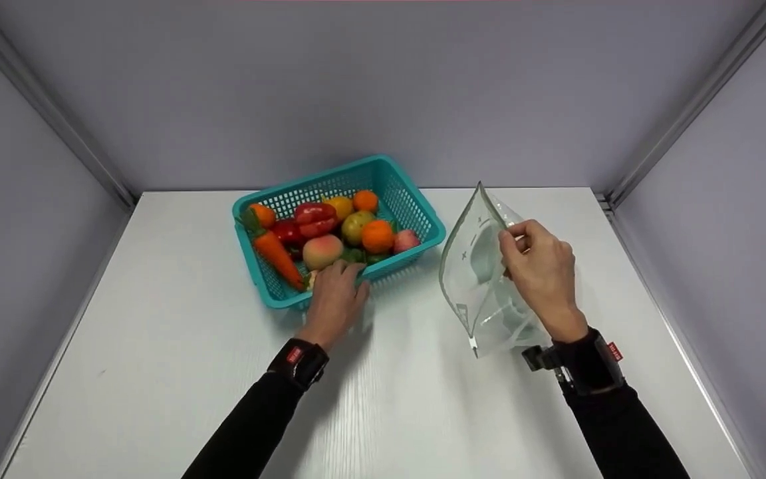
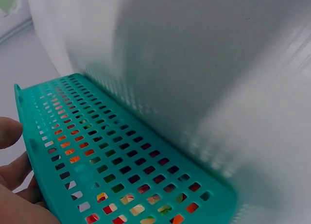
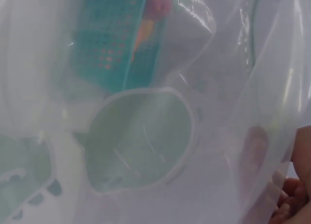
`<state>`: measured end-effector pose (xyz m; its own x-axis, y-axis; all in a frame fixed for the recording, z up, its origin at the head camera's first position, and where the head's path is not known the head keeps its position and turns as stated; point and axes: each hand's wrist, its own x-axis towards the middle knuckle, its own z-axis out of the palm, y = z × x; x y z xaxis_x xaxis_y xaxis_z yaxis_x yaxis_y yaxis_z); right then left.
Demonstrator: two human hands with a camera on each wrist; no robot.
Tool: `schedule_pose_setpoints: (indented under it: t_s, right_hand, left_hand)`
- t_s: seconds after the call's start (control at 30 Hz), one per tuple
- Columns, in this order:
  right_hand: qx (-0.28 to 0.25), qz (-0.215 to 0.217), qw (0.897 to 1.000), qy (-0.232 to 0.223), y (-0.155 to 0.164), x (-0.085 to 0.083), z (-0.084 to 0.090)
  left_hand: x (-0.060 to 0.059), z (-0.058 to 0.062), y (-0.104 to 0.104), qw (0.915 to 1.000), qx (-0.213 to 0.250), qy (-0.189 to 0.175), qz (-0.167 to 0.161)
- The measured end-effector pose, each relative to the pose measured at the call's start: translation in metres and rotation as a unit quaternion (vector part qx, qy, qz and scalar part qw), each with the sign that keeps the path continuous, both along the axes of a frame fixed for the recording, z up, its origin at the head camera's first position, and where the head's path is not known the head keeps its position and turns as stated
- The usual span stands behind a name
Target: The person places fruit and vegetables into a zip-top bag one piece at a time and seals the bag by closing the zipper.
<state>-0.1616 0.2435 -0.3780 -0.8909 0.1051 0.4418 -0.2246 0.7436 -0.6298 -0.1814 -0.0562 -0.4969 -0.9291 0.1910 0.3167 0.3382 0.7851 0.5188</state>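
A teal plastic basket (image 1: 416, 199) stands toward the back, holding fruit and vegetables. My left hand (image 1: 338, 299) reaches over its front rim, near a peach (image 1: 322, 252); the fingertips are hidden among the contents. In the left wrist view, part of that hand (image 2: 19, 195) shows beside the rim of the basket (image 2: 121, 151), and what it touches inside cannot be seen. To the right, my right hand (image 1: 542, 266) pinches the edge of a clear zip bag (image 1: 476, 266) whose mouth gapes toward the basket. Green printed shapes on the bag (image 3: 141, 141) fill the right wrist view.
Inside the basket are a carrot (image 1: 276, 256), a red pepper (image 1: 315, 219), an orange (image 1: 378, 236), a green-yellow fruit (image 1: 356, 228) and several others. The white table (image 1: 157, 366) is bounded by grey walls (image 1: 383, 86) at the back and both sides.
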Motion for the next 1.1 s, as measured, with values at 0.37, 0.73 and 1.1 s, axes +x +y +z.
schedule_pose_setpoints:
  t_s: [0.37,0.73,1.1]
  right_hand:
    - [-0.003,-0.016,1.000,0.000,0.009,0.000,0.005]
    - [-0.004,0.007,1.000,0.000,0.016,-0.020,0.012]
    - [0.007,0.043,0.999,0.017,0.015,-0.045,0.016]
  left_hand:
    - [0.010,0.006,-0.016,0.9973,0.034,-0.065,-0.006]
    - [0.016,0.015,-0.026,0.9949,0.038,-0.094,-0.002]
    - [-0.006,0.043,-0.007,0.9879,0.021,-0.153,0.008]
